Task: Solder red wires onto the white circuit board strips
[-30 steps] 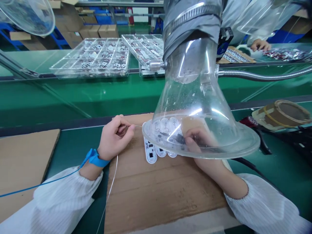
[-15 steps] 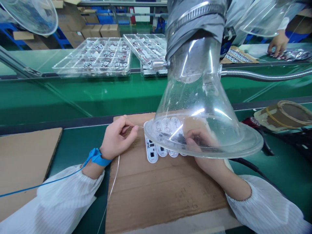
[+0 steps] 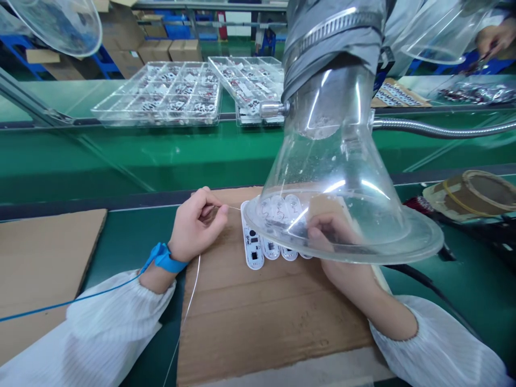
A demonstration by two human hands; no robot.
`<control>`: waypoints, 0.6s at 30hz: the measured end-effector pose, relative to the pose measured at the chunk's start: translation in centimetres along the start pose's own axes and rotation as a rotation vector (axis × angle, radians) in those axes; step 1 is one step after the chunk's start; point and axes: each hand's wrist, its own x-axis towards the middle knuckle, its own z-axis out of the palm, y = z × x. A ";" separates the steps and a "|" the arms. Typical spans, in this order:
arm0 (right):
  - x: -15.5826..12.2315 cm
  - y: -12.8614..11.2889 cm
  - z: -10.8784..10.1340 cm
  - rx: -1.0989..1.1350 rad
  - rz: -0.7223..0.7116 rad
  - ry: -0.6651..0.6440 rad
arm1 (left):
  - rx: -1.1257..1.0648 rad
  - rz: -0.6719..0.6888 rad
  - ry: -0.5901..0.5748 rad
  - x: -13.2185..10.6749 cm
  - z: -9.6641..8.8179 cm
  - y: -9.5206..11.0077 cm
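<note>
My left hand (image 3: 199,227) is pinched on a thin silver wire, likely solder (image 3: 192,293), whose tip reaches toward a row of white circuit boards (image 3: 253,250) lying on a brown cardboard sheet (image 3: 258,322). My right hand (image 3: 328,232) sits behind a clear flared fume hood (image 3: 326,172), near the boards' far end. Glare and the curved plastic hide what its fingers hold. Part of the boards also lies under the hood's rim.
A flexible metal arm (image 3: 439,129) supports the hood. A blue wrist strap (image 3: 167,259) circles my left wrist. Loose cardboard (image 3: 40,258) lies left, a round brown holder (image 3: 471,196) right. Clear trays of parts (image 3: 157,94) stand beyond a green belt. A co-worker's hand (image 3: 495,38) works upper right.
The whole view has shifted slightly, with everything sitting a little further right in the frame. My hands keep their places by the boards. The co-worker's hand has moved up and to the right.
</note>
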 end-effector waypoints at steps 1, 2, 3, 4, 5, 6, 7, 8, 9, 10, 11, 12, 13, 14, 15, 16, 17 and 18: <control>0.0 0.0 0.1 -0.012 0.008 -0.003 | 0.007 0.012 0.001 0.1 0.0 0.1; 0.1 0.0 0.1 -0.022 0.015 -0.010 | 0.012 0.023 0.003 0.1 0.0 0.1; 0.1 0.0 0.1 -0.029 0.016 -0.010 | 0.016 0.032 0.002 0.2 0.0 0.2; 0.1 0.0 0.1 -0.032 0.012 -0.004 | 0.018 0.039 0.000 0.2 0.1 0.3; 0.1 0.0 0.1 -0.033 0.006 0.000 | 0.019 0.046 -0.004 0.3 0.1 0.3; 0.1 0.1 0.0 -0.034 -0.001 -0.004 | 0.021 0.051 -0.008 0.3 0.1 0.4; 0.0 0.1 -0.1 -0.040 -0.006 -0.014 | 0.026 0.054 -0.013 0.3 0.1 0.5; 0.0 0.1 -0.2 -0.054 -0.005 -0.029 | 0.031 0.056 -0.021 0.3 0.1 0.5; 0.0 0.1 -0.3 -0.073 -0.001 -0.051 | 0.036 0.056 -0.030 0.3 0.0 0.6; -0.1 0.1 -0.4 -0.093 0.007 -0.070 | 0.039 0.056 -0.040 0.3 0.0 0.6; -0.1 0.0 -0.4 -0.111 0.015 -0.078 | 0.044 0.054 -0.050 0.3 0.0 0.7; -0.1 -0.1 -0.5 -0.124 0.020 -0.079 | 0.048 0.053 -0.056 0.2 0.0 0.7; -0.2 -0.2 -0.5 -0.128 0.021 -0.080 | 0.051 0.052 -0.059 0.2 0.0 0.7; -0.2 -0.4 -0.5 -0.127 0.018 -0.089 | 0.052 0.052 -0.058 0.2 0.0 0.6; -0.1 -0.5 -0.5 -0.121 0.013 -0.097 | 0.051 0.053 -0.053 0.2 0.0 0.6; -0.1 -0.6 -0.5 -0.114 0.015 -0.108 | 0.048 0.052 -0.043 0.2 0.0 0.6; -0.1 -0.6 -0.4 -0.105 0.017 -0.114 | 0.042 0.050 -0.029 0.2 0.0 0.6; -0.1 -0.7 -0.4 -0.096 0.025 -0.113 | 0.033 0.043 -0.012 0.3 0.0 0.5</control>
